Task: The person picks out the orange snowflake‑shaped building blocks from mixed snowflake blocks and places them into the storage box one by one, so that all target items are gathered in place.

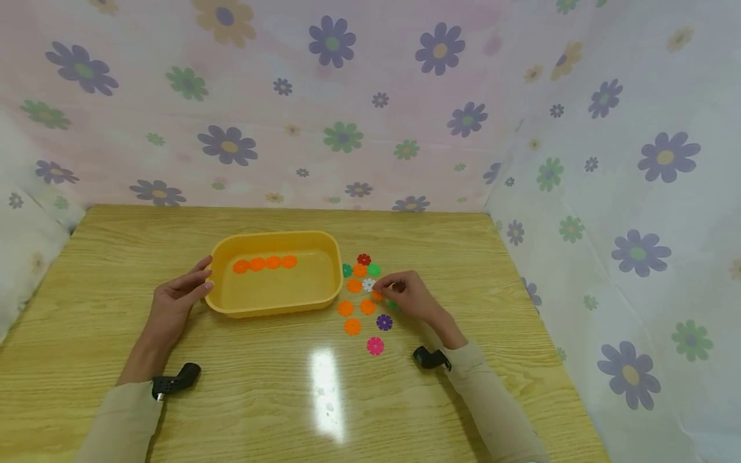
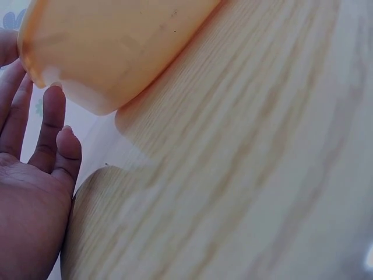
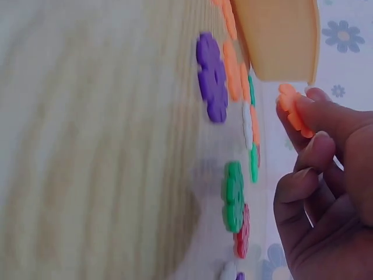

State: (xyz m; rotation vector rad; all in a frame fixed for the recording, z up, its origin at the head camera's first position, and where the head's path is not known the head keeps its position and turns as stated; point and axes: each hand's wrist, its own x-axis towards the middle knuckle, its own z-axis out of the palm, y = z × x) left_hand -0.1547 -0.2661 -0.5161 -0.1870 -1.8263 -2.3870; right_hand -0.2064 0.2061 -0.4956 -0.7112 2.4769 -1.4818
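An orange flower-shaped plastic disc is pinched between the thumb and forefinger of my right hand, raised off the table in the right wrist view. Below and beside that hand lie loose discs: a white one, a purple one, a pink one and several orange ones. My left hand rests its fairly straight fingertips against the left end of a yellow plastic tray. Inside the tray, several orange discs sit in a row. In the left wrist view, two fingers extend beside the tray's outer wall.
Red and green discs lie toward the back, close to the tray's right end. Wood-grain tabletop spreads in front of the tray. A flower-patterned cloth hangs behind and along the sides.
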